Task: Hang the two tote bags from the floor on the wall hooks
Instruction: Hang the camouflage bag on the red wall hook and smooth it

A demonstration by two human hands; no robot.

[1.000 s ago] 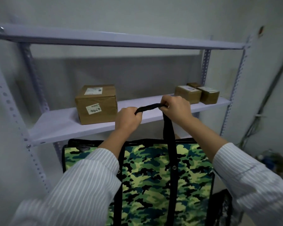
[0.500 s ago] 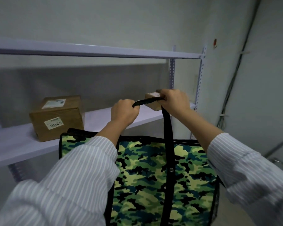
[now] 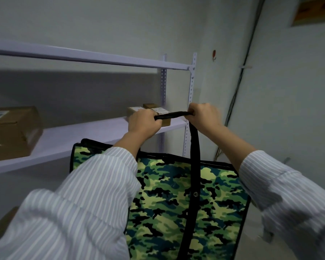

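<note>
A green camouflage tote bag (image 3: 176, 209) with black trim hangs in front of me by its black handle (image 3: 172, 115). My left hand (image 3: 144, 123) and my right hand (image 3: 204, 117) are both shut on that handle, which is stretched flat between them. A black strap runs down from my right hand to the bag's front. High on the wall to the upper right sits a small red hook (image 3: 213, 54), well above both hands. Only this one tote bag is in view.
A pale metal shelf rack (image 3: 192, 87) stands directly behind the bag. On its middle shelf are a large cardboard box (image 3: 11, 132) at the left and small boxes (image 3: 150, 109) behind my hands. Cables (image 3: 240, 79) run down the wall corner at right.
The view has swung right and upward, so the rack slid left and the red wall hook came nearer the middle. Both hands kept their grip on the handle and carried the bag rightward.
</note>
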